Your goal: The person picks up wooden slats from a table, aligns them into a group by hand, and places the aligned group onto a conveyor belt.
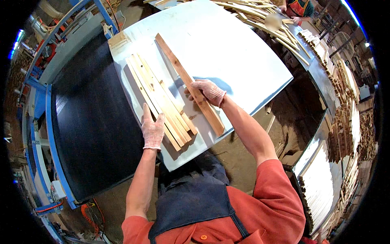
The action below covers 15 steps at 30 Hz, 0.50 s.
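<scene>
My right hand (208, 92), in a pale knitted work glove, is closed round a brown wooden slat (178, 67) near its middle. The slat slants from far left to near right above the white tabletop (211, 36), and some of my fingertips show past its left edge. My left hand (153, 130), gloved alike, has its thumb and fingers spread at the near left side of several pale wooden strips (162, 101). Those strips lie side by side on the tabletop, with small dark knots in the wood. The left fingertips seem to touch the outermost strip.
A black conveyor belt (89, 118) in a blue frame (50, 134) runs along the left. Loose strips (260, 18) are heaped at the far right, near a co-worker's gloved hand (296, 19). More stacked strips (319, 187) stand on the right. Scraps lie on the floor.
</scene>
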Motion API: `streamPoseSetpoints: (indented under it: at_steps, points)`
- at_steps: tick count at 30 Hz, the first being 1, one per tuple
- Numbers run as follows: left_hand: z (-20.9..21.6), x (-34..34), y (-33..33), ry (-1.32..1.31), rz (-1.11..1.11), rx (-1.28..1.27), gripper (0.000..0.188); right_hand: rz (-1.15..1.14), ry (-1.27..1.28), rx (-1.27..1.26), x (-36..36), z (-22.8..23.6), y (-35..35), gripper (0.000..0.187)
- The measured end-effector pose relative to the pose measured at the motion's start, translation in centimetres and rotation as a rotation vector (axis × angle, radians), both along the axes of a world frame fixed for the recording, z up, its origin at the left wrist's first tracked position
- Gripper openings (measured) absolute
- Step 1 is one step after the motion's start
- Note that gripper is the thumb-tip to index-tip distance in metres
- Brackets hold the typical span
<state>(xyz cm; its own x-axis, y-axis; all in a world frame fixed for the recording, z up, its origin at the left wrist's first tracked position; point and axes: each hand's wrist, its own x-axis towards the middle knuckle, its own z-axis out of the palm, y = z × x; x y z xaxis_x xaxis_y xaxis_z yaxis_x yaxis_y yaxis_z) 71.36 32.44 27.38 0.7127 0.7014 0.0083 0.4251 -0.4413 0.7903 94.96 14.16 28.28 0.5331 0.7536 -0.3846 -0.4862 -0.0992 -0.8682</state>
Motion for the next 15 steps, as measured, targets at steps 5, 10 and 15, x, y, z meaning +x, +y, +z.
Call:
streamPoseSetpoints:
  at_steps: [5,10,15]
  points:
    - [-1.7,0.6,-0.6,0.029,0.009,0.180,0.084,0.100,0.054,-0.028,0.7,1.0,1.3,0.038]
    - [-1.2,0.5,-0.6,-0.058,-0.054,0.173,0.083,0.278,-0.388,-0.296,0.5,1.5,2.5,0.035]
    - [-2.7,0.3,0.1,-0.093,-0.026,0.324,0.082,0.495,-0.958,-0.705,-3.7,5.3,6.3,0.055]
